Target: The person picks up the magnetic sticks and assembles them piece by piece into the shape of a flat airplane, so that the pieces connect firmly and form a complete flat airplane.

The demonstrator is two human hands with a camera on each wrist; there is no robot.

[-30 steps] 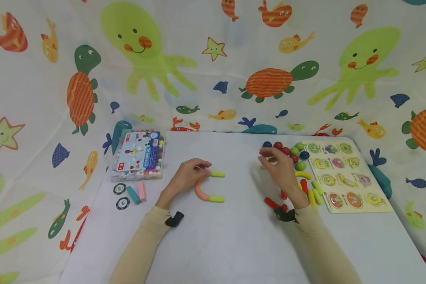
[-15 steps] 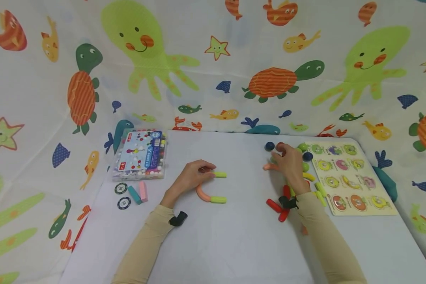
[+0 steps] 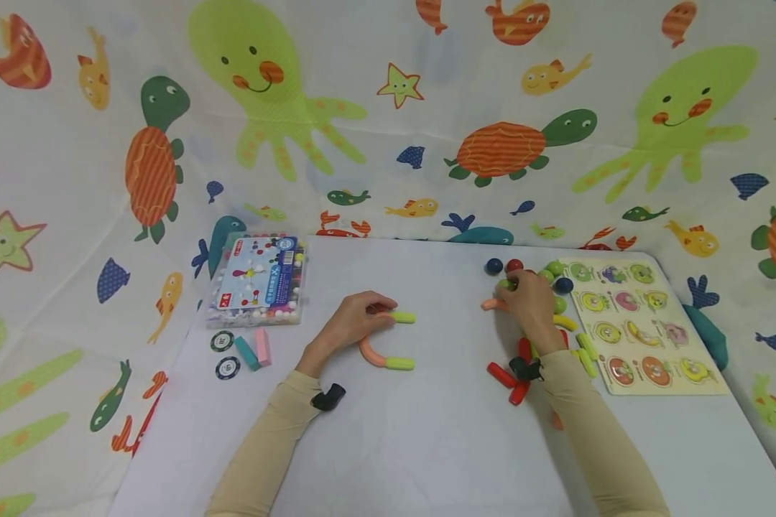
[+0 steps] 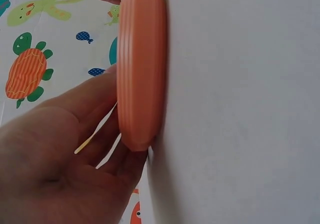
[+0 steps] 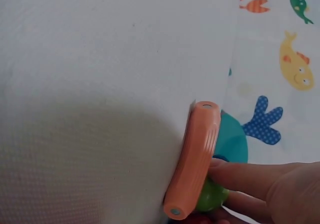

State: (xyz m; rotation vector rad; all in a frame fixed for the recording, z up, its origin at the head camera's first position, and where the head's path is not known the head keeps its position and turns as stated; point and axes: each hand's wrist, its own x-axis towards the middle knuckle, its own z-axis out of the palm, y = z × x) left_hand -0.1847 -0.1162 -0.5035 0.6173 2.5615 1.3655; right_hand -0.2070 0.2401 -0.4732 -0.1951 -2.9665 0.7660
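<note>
In the head view my left hand (image 3: pixel 357 319) pinches the upper end of an orange curved rod (image 3: pixel 369 352). That rod joins two light green rods (image 3: pixel 399 364) in a U shape on the table. The left wrist view has the orange rod (image 4: pixel 142 69) close up, with thumb and fingers about it. On the right, my right hand (image 3: pixel 532 305) reaches down with thumb and fingers about a green ball (image 5: pixel 212 196). Another orange curved rod (image 5: pixel 194 159), with metal discs in its ends, lies against that ball. The back of the hand hides part of the ball pile.
Red rods (image 3: pixel 503 375), a yellow curved rod (image 3: pixel 564 322) and dark blue balls (image 3: pixel 493 266) lie around my right hand. A wooden puzzle board (image 3: pixel 662 379) is at the far right. A clear box (image 3: pixel 256 280), round chips (image 3: pixel 222 340) and small blocks (image 3: pixel 262 347) stand left.
My right hand has moved right and back, down to the green ball, and its fingers have closed about it. An orange curved rod now shows on the table beside it. My left hand stays at the U.
</note>
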